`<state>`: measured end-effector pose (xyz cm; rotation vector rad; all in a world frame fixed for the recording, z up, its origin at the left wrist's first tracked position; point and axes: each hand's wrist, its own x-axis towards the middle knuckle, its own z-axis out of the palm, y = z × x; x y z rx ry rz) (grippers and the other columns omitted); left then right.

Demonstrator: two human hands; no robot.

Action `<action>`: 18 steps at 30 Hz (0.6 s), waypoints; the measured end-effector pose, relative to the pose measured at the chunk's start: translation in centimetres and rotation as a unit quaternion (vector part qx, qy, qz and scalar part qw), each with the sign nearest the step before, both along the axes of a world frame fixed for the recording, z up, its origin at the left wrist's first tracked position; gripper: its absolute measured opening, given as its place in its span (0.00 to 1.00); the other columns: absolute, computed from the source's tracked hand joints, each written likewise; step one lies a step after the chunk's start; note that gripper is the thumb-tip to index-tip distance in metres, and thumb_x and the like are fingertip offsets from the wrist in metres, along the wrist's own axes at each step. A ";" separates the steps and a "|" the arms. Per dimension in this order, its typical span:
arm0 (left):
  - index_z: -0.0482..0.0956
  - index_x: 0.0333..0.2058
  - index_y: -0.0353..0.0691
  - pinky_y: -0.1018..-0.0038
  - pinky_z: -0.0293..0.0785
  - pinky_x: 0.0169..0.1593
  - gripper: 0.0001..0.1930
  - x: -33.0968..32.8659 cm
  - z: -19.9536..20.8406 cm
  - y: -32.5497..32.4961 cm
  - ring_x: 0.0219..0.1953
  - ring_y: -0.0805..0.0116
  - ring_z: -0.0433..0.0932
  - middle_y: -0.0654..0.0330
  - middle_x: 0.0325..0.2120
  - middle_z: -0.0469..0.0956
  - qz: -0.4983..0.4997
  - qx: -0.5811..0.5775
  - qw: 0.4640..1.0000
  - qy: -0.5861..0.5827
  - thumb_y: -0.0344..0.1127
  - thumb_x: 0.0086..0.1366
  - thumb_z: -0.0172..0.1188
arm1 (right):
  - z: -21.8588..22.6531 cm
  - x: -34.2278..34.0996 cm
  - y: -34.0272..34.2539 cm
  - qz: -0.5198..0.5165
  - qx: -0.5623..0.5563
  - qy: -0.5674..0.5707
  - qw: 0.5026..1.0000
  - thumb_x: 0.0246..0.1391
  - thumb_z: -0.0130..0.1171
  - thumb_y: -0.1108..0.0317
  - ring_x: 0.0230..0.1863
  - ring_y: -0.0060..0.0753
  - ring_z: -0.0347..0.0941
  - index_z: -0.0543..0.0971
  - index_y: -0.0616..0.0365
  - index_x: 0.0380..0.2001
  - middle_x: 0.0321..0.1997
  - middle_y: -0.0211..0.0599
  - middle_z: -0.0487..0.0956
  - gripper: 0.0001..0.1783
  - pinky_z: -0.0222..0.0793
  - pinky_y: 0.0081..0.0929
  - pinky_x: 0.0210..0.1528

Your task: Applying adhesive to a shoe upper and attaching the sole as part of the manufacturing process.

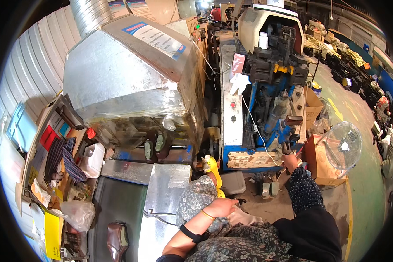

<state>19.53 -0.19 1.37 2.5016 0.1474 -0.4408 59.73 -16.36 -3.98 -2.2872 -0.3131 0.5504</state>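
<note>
My right hand [290,162] reaches forward to the front of a blue-framed machine [277,113]. Its fingers close at a small dark fixture [288,147] there; what they grip is too small to make out. Bent across my lap, my left hand [222,207] rests beside a pale pinkish cloth [244,217]. Its fingers are curled together, and whatever they may hold is hidden. A yellow shoe last [212,168] with a brown part against it stands just beyond my floral sleeve. On the dark belt to my left lies a brown shoe [116,242].
A metal hood [126,65] covers the belt's far end, where two dark shoes [156,148] sit. A cluttered shelf [70,174] lines the left. Right of the machine are a wooden box [321,159] and a fan [344,146]. A grey bin [232,182] stands below the machine.
</note>
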 end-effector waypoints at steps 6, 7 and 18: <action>0.69 0.58 0.42 0.57 0.73 0.48 0.25 -0.2 -0.3 0.0 0.46 0.47 0.77 0.48 0.43 0.79 -0.005 -0.001 1.000 -0.011 0.46 0.65 0.52 | 1.2 -0.9 -0.1 -0.005 0.014 -0.008 1.000 0.57 0.51 0.62 0.19 0.36 0.76 0.76 0.69 0.12 0.14 0.43 0.77 0.24 0.72 0.32 0.28; 0.69 0.58 0.42 0.57 0.73 0.48 0.25 -0.3 -0.3 0.1 0.46 0.47 0.77 0.48 0.43 0.79 -0.004 -0.001 1.000 -0.011 0.46 0.65 0.52 | 1.4 -1.1 -0.1 -0.003 0.015 -0.019 1.000 0.57 0.51 0.63 0.19 0.36 0.76 0.76 0.69 0.12 0.14 0.43 0.77 0.24 0.72 0.33 0.28; 0.70 0.57 0.42 0.58 0.73 0.48 0.24 -0.1 0.0 0.1 0.46 0.47 0.77 0.48 0.43 0.79 0.002 -0.002 1.000 0.001 0.46 0.65 0.52 | -1.3 0.3 -0.1 0.011 0.020 -0.054 0.998 0.55 0.50 0.61 0.19 0.39 0.76 0.76 0.67 0.11 0.14 0.42 0.78 0.24 0.73 0.33 0.28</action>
